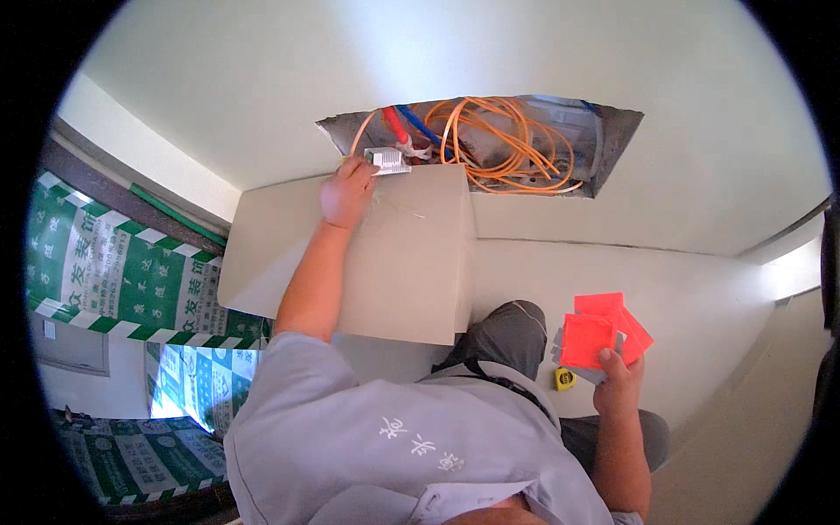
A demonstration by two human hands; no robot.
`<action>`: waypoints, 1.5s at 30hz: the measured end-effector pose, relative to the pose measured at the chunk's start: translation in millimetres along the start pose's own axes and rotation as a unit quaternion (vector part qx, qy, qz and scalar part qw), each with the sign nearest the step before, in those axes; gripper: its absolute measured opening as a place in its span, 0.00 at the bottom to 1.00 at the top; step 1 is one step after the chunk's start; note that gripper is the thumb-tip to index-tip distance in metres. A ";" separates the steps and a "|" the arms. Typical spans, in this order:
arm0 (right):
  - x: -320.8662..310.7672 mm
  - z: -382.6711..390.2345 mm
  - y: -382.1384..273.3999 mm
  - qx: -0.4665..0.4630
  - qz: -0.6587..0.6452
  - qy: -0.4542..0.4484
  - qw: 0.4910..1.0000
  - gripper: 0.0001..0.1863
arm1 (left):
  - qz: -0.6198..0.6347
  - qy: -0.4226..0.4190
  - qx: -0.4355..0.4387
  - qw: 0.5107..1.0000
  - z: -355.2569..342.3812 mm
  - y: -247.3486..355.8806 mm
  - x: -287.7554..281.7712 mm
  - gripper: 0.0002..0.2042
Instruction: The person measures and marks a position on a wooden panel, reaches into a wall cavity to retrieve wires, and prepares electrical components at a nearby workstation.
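My left hand reaches forward over a beige box-like block. Its fingers are closed on a small white ridged plastic piece at the lower left edge of a wall opening. In that opening lie a loose coil of orange cable, a red tube and a blue tube. Off to the right, my right hand grips several flat red square plates, fanned out with the thumb on the front one. Grey pieces show behind them.
A yellow tape measure lies beside my knee. Green and white printed sheeting covers surfaces on the left. The pale wall surrounds the rough-edged opening. My legs are bent below the block.
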State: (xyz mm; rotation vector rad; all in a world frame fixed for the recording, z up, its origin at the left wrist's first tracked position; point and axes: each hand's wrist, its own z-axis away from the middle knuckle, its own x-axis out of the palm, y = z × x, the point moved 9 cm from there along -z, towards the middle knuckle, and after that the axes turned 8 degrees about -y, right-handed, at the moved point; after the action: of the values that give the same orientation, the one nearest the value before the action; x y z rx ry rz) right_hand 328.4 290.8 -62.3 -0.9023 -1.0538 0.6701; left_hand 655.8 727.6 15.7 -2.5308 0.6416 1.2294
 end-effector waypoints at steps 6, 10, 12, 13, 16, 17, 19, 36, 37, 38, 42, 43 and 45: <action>-6.6 1.1 2.9 0.001 0.018 0.002 1.000 0.29 | -0.037 -0.019 0.044 0.998 23.0 12.6 -19.6 0.06; -3.5 1.7 2.8 -0.001 0.010 0.008 1.000 0.29 | -0.028 0.015 0.076 0.997 25.4 23.5 -40.9 0.06; 1.2 2.9 0.6 -0.006 0.004 0.000 1.000 0.29 | -0.003 0.031 0.092 0.995 27.0 28.5 -45.6 0.06; 2.4 3.6 -0.5 -0.009 0.009 -0.001 1.000 0.29 | 0.010 0.038 0.101 0.994 27.5 30.7 -47.8 0.05; 3.1 5.5 -1.0 -0.013 0.019 -0.003 1.000 0.29 | -0.005 0.050 0.099 0.994 28.4 32.9 -50.5 0.05; 2.0 5.6 -0.5 -0.014 0.019 -0.003 1.000 0.28 | -0.001 0.052 0.081 0.995 28.1 30.3 -51.8 0.05; 0.7 6.0 0.1 -0.013 0.020 -0.003 1.000 0.28 | 0.008 0.057 0.047 0.997 26.8 24.6 -53.7 0.04; 8.8 15.0 -4.1 -0.018 0.025 -0.016 0.999 0.30 | 0.161 0.024 0.152 0.975 27.6 83.1 -47.2 0.08; 10.2 15.8 -4.5 -0.014 0.031 -0.024 0.999 0.31 | 0.174 0.013 0.143 0.974 27.0 84.1 -45.4 0.08; 11.3 16.8 -4.9 -0.011 0.036 -0.032 0.999 0.31 | 0.207 0.015 0.120 0.971 26.3 82.0 -43.3 0.08; 7.3 18.6 -0.5 -0.011 0.041 -0.039 0.998 0.32 | 0.290 0.018 0.088 0.953 23.8 78.3 -35.8 0.10; 8.1 18.6 0.3 -0.007 0.040 -0.040 0.998 0.31 | 0.301 0.017 0.094 0.949 23.3 79.6 -34.9 0.10; 12.8 16.5 0.0 0.001 0.040 -0.040 0.998 0.28 | 0.322 -0.038 0.060 0.944 23.7 81.7 -20.1 0.10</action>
State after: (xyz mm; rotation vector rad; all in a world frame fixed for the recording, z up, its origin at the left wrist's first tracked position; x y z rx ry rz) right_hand 317.7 306.2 -53.1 -0.9268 -1.0921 0.7782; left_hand 588.6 671.8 14.3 -2.2197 1.5553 1.4043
